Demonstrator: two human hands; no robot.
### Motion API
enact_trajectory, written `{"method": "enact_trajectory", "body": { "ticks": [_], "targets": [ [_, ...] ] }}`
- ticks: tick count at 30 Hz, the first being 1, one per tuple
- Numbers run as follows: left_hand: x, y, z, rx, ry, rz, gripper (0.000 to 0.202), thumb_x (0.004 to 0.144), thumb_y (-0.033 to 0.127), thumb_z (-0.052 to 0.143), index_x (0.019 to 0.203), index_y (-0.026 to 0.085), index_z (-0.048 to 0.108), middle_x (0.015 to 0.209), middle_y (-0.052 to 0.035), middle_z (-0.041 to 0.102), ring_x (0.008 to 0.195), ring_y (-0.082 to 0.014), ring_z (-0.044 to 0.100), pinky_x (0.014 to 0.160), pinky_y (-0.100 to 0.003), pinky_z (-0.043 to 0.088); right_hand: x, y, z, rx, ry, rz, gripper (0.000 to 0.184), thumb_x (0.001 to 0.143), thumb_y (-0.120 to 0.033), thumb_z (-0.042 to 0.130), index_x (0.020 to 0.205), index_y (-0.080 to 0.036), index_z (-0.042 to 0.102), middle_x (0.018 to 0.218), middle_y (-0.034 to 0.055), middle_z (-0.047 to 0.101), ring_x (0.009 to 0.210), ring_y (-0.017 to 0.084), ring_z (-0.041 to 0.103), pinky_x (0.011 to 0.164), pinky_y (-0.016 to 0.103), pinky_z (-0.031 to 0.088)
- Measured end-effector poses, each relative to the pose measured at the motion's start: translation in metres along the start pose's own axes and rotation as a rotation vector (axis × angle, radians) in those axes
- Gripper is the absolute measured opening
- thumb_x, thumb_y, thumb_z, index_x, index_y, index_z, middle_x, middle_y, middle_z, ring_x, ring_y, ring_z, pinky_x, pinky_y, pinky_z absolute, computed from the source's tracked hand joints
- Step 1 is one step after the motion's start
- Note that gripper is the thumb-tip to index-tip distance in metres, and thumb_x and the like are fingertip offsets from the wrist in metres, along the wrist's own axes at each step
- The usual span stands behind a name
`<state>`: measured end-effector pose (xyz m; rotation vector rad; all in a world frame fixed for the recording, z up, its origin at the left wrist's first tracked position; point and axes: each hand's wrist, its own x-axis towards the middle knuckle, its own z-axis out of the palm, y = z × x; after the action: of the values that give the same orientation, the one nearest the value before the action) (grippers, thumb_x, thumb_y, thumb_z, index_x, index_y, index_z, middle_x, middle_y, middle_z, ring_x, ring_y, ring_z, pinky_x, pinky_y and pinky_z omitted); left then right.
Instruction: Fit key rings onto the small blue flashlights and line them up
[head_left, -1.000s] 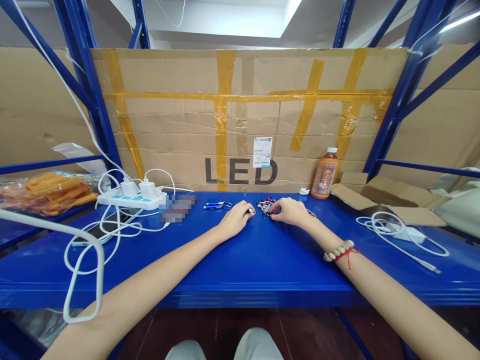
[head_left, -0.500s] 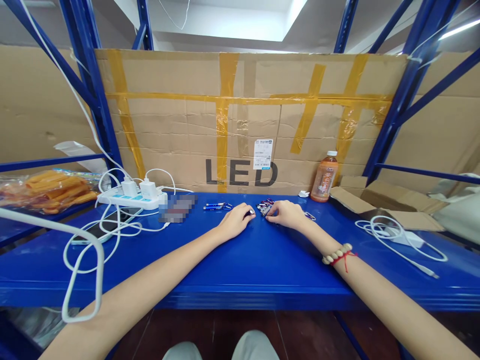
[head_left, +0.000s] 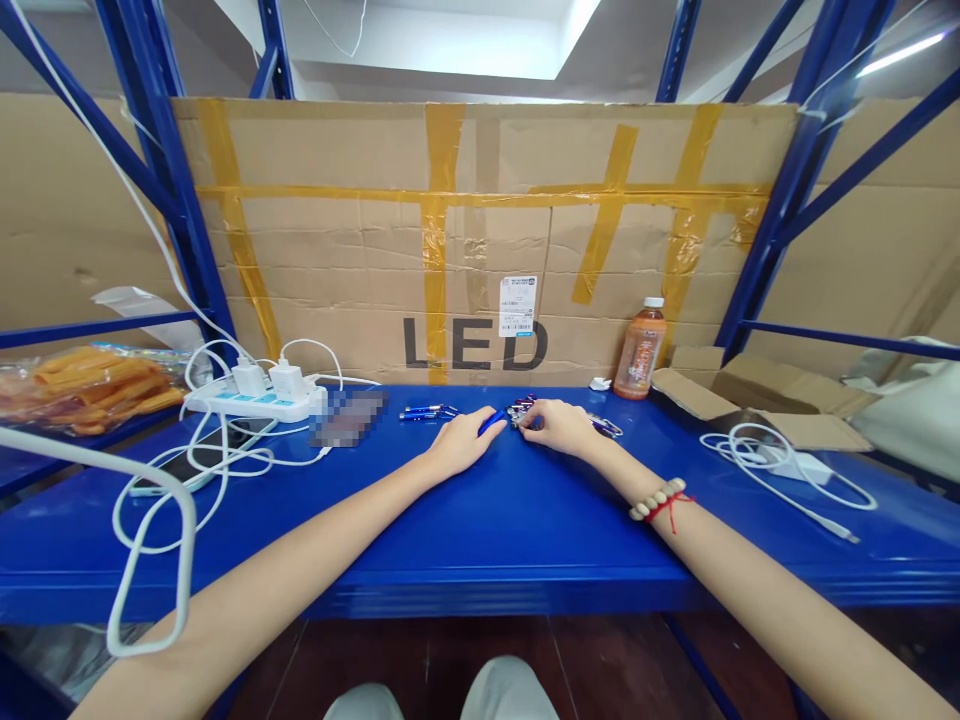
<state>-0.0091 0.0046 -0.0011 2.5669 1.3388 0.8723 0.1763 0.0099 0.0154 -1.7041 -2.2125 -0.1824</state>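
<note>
My left hand point(head_left: 466, 443) is closed around a small blue tube point(head_left: 492, 421), perhaps a mini flashlight; its blue side shows between thumb and fingers. Just to the right, my right hand point(head_left: 556, 428) has its fingertips pinched together at a small pile of shiny red, purple and silver pieces point(head_left: 519, 408). Whether those fingers grip one of the pieces is too small to make out. Partly behind the right hand, a metal clip or ring point(head_left: 609, 427) pokes out. Left of my left hand lie several slim blue metal tubes point(head_left: 424, 412) with silver ends.
A white power strip point(head_left: 259, 402), a phone point(head_left: 202, 458) and looped white cables sit on the left. On the right are an orange drink bottle point(head_left: 640, 350), an open cardboard box point(head_left: 795, 400) and a coiled white charger cable point(head_left: 795, 470). Taped cardboard point(head_left: 337, 260) stands behind the blue shelf point(head_left: 450, 540).
The tube in my left hand has turned, so its long blue side shows where its end showed before. My right hand stays at the pile. The whole view has shifted slightly.
</note>
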Motion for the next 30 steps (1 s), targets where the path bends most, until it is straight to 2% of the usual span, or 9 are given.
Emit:
{"method": "enact_trajectory", "body": {
  "ticks": [3,9,11,17,23,30],
  "targets": [
    [0.000,0.000,0.000,-0.002,-0.007,0.000,0.034,0.087,0.046,0.031,0.097,0.024,0.055,0.096,-0.0016,0.065,0.089,-0.0196,0.059,0.076,-0.028,0.044,-0.001,-0.002,0.001,0.064,0.059,-0.057,0.013,0.070,-0.033,0.057,0.074,-0.028,0.068,0.088,-0.0030,0.067,0.077,0.015,0.060,0.056,0.023,0.036],
    [-0.001,0.000,-0.001,-0.007,-0.005,0.033,0.031,0.087,0.043,0.031,0.101,0.026,0.054,0.096,-0.0005,0.065,0.088,-0.0197,0.060,0.076,-0.029,0.045,-0.004,-0.011,-0.006,0.285,0.341,-0.098,0.014,0.073,-0.032,0.056,0.074,-0.025,0.068,0.084,-0.0022,0.064,0.064,0.009,0.057,0.051,0.021,0.034],
    [0.000,-0.001,-0.001,-0.017,-0.009,0.038,0.030,0.087,0.042,0.033,0.103,0.027,0.053,0.098,0.0000,0.065,0.089,-0.0200,0.060,0.077,-0.030,0.045,-0.005,-0.014,-0.007,0.336,0.392,-0.139,0.015,0.074,-0.032,0.056,0.075,-0.024,0.068,0.084,-0.0019,0.064,0.061,0.008,0.056,0.051,0.020,0.035],
    [0.000,-0.002,0.001,-0.044,-0.018,0.037,0.029,0.087,0.040,0.034,0.106,0.027,0.052,0.104,-0.0003,0.064,0.094,-0.0199,0.059,0.081,-0.030,0.044,-0.004,-0.017,-0.001,0.393,0.335,-0.295,0.014,0.074,-0.025,0.057,0.081,-0.023,0.069,0.086,-0.0006,0.062,0.060,0.007,0.055,0.051,0.019,0.037],
    [0.000,0.000,0.000,-0.041,-0.041,0.006,0.031,0.087,0.041,0.033,0.106,0.027,0.052,0.103,-0.0009,0.064,0.094,-0.0205,0.059,0.080,-0.031,0.044,-0.003,-0.013,-0.001,0.391,0.348,-0.314,0.011,0.074,-0.025,0.058,0.078,-0.022,0.068,0.085,-0.0005,0.062,0.060,0.007,0.054,0.052,0.019,0.036],
    [-0.001,0.002,-0.002,-0.004,-0.082,0.031,0.032,0.087,0.039,0.032,0.110,0.028,0.052,0.104,-0.0005,0.063,0.095,-0.0203,0.059,0.079,-0.030,0.045,-0.003,-0.011,-0.002,0.389,0.260,-0.359,0.019,0.078,-0.032,0.052,0.084,-0.022,0.067,0.089,0.0007,0.060,0.064,0.007,0.055,0.055,0.019,0.038]
  ]
}}
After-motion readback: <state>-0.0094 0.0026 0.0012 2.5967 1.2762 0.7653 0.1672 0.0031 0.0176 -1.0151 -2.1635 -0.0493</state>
